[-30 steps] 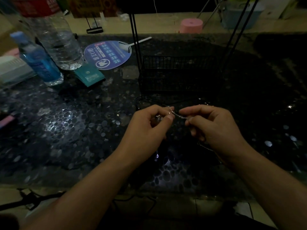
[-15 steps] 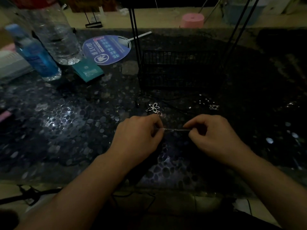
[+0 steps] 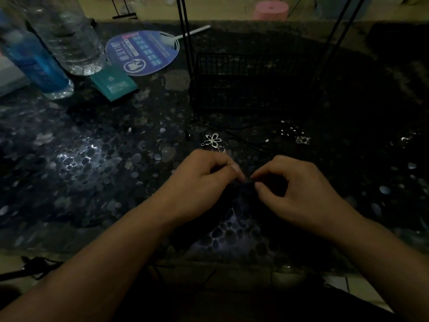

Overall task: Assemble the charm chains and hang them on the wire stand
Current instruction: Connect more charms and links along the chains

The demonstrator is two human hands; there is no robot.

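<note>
Head view, my left hand point(image 3: 199, 180) and right hand point(image 3: 299, 189) pinching fingertips together, what's held I can't tell, flower charm point(image 3: 212, 140) just beyond left.

Both hands low on table point(image 3: 69, 163), left hand point(image 3: 199, 180) and right hand point(image 3: 299, 189) side by side, fingertips nearly meeting. Flower charm point(image 3: 213, 140) just behind left hand. Small charm point(image 3: 303, 140) behind right hand. Wire stand point(image 3: 250, 82) farther back, centre. Fan point(image 3: 144, 51) left of stand, packet point(image 3: 113, 83) before it, two bottles point(image 3: 67, 36) far left.
</note>
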